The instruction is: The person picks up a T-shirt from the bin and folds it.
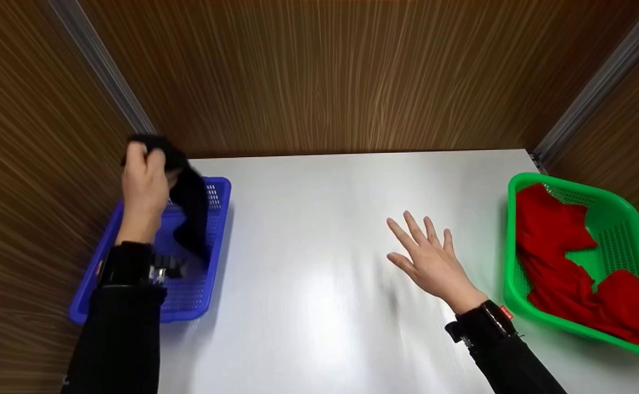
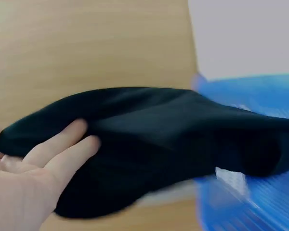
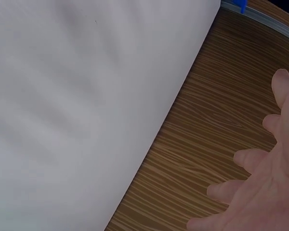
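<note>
In the head view my left hand (image 1: 145, 183) grips a black cloth (image 1: 190, 205) above the blue basket (image 1: 220, 219) at the left. The cloth hangs from the fingers, its lower end down within the basket's outline. Seen from the left wrist, the cloth (image 2: 149, 139) stretches from the hand (image 2: 38, 178) across to the basket (image 2: 260, 202). My right hand (image 1: 431, 265) hovers over the white table (image 1: 308, 246) with its fingers spread and holds nothing. To its right, red cloth (image 1: 554, 241) lies crumpled in a green basket (image 1: 524, 312).
Brown wood-grain panels (image 1: 319, 76) wall in the table at the back and on both sides. Metal strips (image 1: 105, 60) run along the panel corners. The blue basket stands close to the left panel, the green one close to the right.
</note>
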### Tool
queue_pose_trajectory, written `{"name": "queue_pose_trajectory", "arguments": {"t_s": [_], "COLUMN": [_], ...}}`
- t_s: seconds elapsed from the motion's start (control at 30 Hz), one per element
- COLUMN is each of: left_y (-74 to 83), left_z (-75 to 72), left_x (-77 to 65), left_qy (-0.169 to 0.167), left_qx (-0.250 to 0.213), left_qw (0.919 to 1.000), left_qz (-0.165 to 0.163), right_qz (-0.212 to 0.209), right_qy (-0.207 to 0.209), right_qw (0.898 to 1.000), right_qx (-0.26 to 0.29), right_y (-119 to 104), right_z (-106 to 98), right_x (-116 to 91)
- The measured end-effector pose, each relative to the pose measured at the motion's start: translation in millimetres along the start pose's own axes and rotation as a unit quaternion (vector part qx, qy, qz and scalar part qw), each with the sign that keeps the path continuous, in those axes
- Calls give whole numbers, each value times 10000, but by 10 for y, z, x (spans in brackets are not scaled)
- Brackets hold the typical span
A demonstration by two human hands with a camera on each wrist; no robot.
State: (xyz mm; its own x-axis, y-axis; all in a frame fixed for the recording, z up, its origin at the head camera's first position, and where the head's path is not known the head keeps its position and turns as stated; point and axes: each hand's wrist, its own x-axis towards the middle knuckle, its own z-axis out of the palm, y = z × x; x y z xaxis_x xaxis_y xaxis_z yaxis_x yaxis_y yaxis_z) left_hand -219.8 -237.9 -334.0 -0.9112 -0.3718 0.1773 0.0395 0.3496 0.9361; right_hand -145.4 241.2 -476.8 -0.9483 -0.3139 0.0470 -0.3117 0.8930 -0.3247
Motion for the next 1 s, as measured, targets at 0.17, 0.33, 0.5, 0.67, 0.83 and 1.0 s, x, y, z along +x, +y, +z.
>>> {"name": "queue_pose_trajectory", "arguments": {"t_s": [0.17, 0.33, 0.5, 0.67, 0.83, 1.0], "left_y": [564, 1014, 1239, 1176, 909, 562], "left_z": [237, 540, 891, 1251, 1579, 1804], "left_x": [-151, -385, -623, -808, -1002, -1166], "left_qy": [-275, -866, -1725, -2412, -3334, -3930], "left_qx": [-2103, -3108, -3851, -3240, -1847, -564], "left_qw": [9690, 9214, 8814, 8851, 8965, 8911], "left_qz": [1268, 2165, 2124, 2314, 2258, 2198], "right_qz": [-24, -41, -162, -531, -984, -875], "right_qy": [-13, 63, 116, 217, 642, 855], "right_qw": [9999, 9989, 9935, 9754, 9367, 9063], "right_qx": [163, 455, 1123, 2127, 3297, 4046], "right_y": [-9, -58, -156, -288, -397, -428], "right_z": [-3, -16, -45, -79, -120, -111], "right_x": [21, 67, 130, 218, 323, 333]}}
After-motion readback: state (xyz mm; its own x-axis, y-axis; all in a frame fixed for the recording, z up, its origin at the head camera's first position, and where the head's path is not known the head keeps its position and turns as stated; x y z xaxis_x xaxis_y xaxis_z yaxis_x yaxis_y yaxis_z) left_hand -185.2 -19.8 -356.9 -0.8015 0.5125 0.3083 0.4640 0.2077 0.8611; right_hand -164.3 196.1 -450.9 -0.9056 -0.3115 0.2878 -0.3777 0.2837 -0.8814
